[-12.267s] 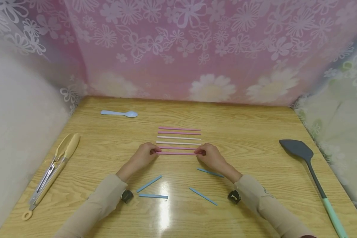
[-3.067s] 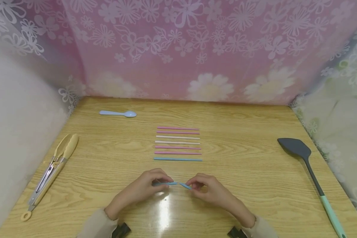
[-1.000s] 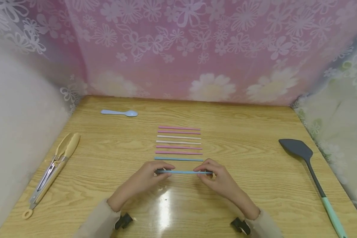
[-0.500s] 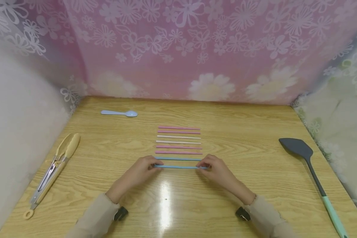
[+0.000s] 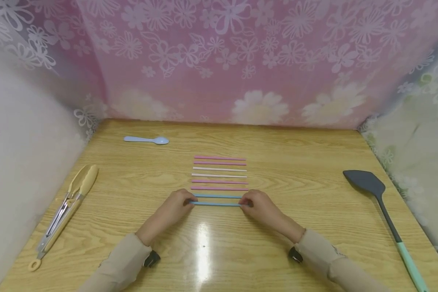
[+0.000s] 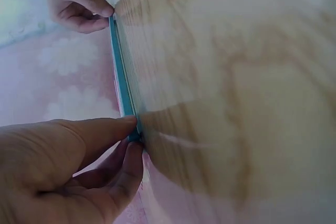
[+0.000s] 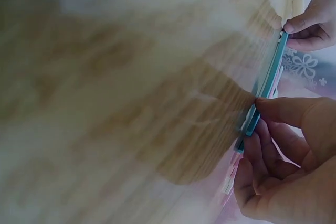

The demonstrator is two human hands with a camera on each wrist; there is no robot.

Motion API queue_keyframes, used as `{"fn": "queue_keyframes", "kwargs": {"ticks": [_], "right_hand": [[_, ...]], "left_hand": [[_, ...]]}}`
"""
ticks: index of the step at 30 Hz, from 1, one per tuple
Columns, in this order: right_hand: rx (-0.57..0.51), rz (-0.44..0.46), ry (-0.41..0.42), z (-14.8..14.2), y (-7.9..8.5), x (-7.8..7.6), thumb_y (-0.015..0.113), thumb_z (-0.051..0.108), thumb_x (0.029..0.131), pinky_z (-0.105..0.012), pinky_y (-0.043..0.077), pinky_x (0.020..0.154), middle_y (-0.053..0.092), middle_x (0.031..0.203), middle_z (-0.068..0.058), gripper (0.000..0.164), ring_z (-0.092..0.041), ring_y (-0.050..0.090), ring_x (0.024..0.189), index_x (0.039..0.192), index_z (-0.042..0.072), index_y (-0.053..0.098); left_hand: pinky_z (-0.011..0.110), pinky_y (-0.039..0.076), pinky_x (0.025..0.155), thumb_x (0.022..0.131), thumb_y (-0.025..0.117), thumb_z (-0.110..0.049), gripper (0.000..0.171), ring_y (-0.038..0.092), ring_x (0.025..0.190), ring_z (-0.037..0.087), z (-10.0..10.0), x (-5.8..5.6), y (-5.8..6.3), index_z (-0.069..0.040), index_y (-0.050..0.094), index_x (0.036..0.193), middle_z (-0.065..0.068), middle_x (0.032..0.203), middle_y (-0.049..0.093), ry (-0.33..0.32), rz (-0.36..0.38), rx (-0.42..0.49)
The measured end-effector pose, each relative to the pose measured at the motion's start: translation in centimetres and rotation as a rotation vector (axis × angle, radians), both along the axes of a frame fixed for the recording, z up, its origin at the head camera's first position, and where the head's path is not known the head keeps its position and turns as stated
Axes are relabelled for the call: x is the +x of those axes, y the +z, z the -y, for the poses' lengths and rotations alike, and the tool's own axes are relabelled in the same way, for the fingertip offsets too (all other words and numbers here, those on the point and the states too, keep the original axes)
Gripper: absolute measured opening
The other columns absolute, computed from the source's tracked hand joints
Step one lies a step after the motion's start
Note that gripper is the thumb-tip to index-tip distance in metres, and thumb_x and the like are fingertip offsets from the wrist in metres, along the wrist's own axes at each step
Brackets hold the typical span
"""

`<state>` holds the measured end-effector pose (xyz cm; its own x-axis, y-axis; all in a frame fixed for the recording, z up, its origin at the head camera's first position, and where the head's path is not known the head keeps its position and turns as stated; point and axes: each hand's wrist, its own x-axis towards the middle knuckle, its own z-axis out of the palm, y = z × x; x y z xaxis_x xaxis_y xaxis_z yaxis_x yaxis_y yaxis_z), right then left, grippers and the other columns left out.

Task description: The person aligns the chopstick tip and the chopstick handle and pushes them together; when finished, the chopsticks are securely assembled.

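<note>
My left hand (image 5: 176,203) pinches the left end of the nearest blue chopstick (image 5: 217,204) between thumb and fingers. The right hand (image 5: 260,206) pinches its other end. This chopstick lies low at the table, crosswise and just in front of a second blue chopstick (image 5: 219,196). In the left wrist view, the left thumb and fingers meet on the blue stick (image 6: 120,66); the right wrist view shows the right hand's grip on the same stick (image 7: 272,72). Beyond lie pink chopsticks (image 5: 219,189), white chopsticks (image 5: 219,175) and further pink chopsticks (image 5: 219,158), roughly parallel.
On the wooden table (image 5: 295,162), a light blue spoon (image 5: 146,140) lies at the back left. Yellow-tipped tongs (image 5: 63,215) lie along the left side. A dark turner with a green handle (image 5: 383,211) is at the right. A floral curtain (image 5: 219,81) hangs behind.
Two short blue pieces in the hands about three seconds ago are now one long chopstick. Both hands have moved it forward beside the other blue one. Earlier, four-odd loose blue pieces lay nearer.
</note>
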<state>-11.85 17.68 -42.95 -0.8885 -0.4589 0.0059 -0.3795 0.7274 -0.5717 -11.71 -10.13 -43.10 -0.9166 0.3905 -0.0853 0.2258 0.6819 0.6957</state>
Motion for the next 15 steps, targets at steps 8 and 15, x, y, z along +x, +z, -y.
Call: {"fn": "queue_keyframes", "kwargs": {"ticks": [8, 15], "right_hand": [[0.021, -0.017, -0.021, 0.36, 0.1, -0.05, 0.071, 0.001, 0.081, -0.024, 0.048, 0.066, 0.062, 0.079, 0.0, 0.004, -0.012, 0.054, 0.074, 0.085, 0.001, 0.071], [0.001, -0.019, -0.015, 0.22, 0.15, -0.03, 0.07, 0.002, 0.083, -0.023, 0.048, 0.066, 0.063, 0.08, 0.0, 0.003, -0.011, 0.054, 0.074, 0.086, 0.002, 0.071]], "left_hand": [[0.029, 0.052, 0.073, 0.088, 0.063, 0.001, 0.014, 0.058, 0.083, 0.016, 0.03, -0.05, -0.04, 0.001, 0.07, 0.1, 0.007, 0.092, 0.063, 0.008, 0.003, -0.014], [0.032, 0.053, 0.078, 0.089, 0.063, 0.0, 0.014, 0.06, 0.087, 0.019, 0.28, 0.11, -0.03, 0.0, 0.07, 0.102, 0.008, 0.097, 0.063, 0.007, 0.024, -0.002]]}}
